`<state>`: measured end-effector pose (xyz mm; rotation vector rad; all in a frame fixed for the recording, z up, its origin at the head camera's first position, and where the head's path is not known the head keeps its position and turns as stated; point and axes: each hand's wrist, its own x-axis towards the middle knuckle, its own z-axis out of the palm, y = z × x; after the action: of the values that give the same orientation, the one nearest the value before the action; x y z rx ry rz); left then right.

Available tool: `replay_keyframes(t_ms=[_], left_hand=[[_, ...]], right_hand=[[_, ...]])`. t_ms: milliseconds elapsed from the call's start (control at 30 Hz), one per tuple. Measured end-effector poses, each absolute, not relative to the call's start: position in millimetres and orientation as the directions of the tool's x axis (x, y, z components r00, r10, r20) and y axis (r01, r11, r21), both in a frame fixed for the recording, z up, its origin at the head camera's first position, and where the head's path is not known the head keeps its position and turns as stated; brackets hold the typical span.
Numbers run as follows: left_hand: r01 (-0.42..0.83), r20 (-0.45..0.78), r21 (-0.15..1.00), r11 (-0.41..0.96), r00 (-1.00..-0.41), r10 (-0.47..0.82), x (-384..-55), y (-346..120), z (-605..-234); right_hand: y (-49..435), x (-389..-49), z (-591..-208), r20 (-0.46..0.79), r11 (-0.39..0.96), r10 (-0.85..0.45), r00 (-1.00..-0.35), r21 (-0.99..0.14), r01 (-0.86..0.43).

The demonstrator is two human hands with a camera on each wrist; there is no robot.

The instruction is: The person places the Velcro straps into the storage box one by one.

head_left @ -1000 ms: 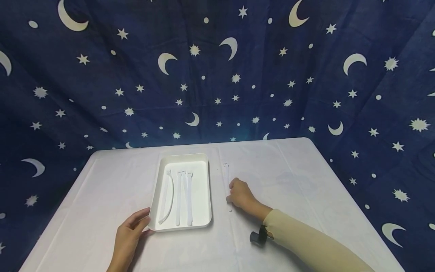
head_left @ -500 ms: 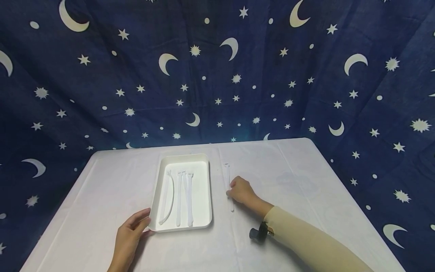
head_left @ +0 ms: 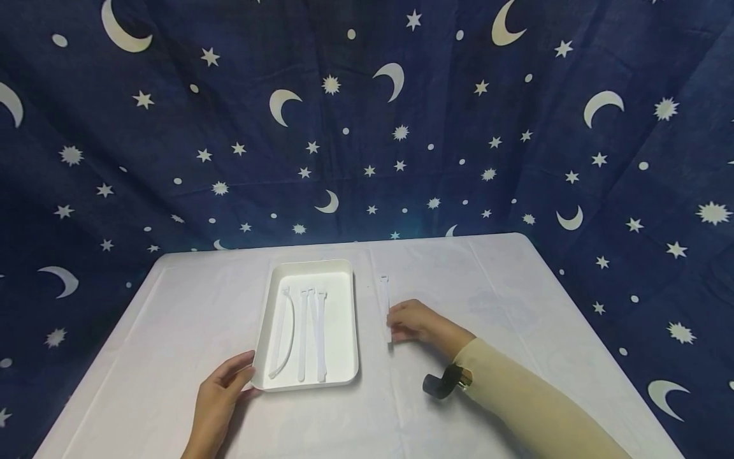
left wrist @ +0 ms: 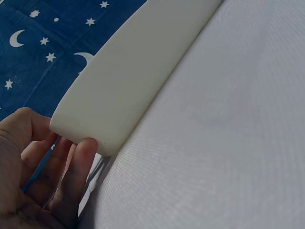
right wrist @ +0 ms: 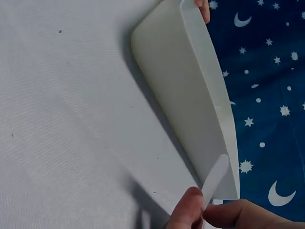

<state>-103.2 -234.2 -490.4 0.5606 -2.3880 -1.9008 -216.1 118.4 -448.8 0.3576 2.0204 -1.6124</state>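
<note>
My right hand (head_left: 414, 320) pinches a white cable tie (head_left: 385, 294) between thumb and fingers, to the right of the tray. In the right wrist view a rounded end of the cable tie (right wrist: 217, 174) sticks up past the fingertips, in front of the tray wall. In the head view its slotted head points to the far side. My left hand (head_left: 220, 392) holds the near left corner of a white rectangular tray (head_left: 344, 325). The left wrist view shows its fingers at that tray corner (left wrist: 102, 107). Several white cable ties (head_left: 302, 335) lie lengthwise in the tray, the leftmost one bowed.
A white cloth (head_left: 493, 280) covers the table. A dark blue curtain (head_left: 367, 115) with moons and stars hangs behind it. On my right wrist sits a black camera mount (head_left: 441, 384), just above the table.
My right hand has turned and its fingers have shifted slightly on the cable tie; the tie's near end, earlier flat beyond the hand, is now lifted. The left hand and tray stay put.
</note>
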Motion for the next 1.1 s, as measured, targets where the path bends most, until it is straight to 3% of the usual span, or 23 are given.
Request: replay_keyframes(t_ms=[500,1100], left_hand=[[-0.222,-0.162,0.957,0.187,-0.942,-0.293,-104,-235,-488],[-0.232,-0.167,0.952,0.199,-0.939,-0.300,-103,-234,-490]], right_hand=[[115,-219,-423,-0.545,0.224,-0.142,-0.827,-0.831,0.509],[81,-198,-406,-0.499,0.140,-0.260,-0.827,-0.867,0.479]])
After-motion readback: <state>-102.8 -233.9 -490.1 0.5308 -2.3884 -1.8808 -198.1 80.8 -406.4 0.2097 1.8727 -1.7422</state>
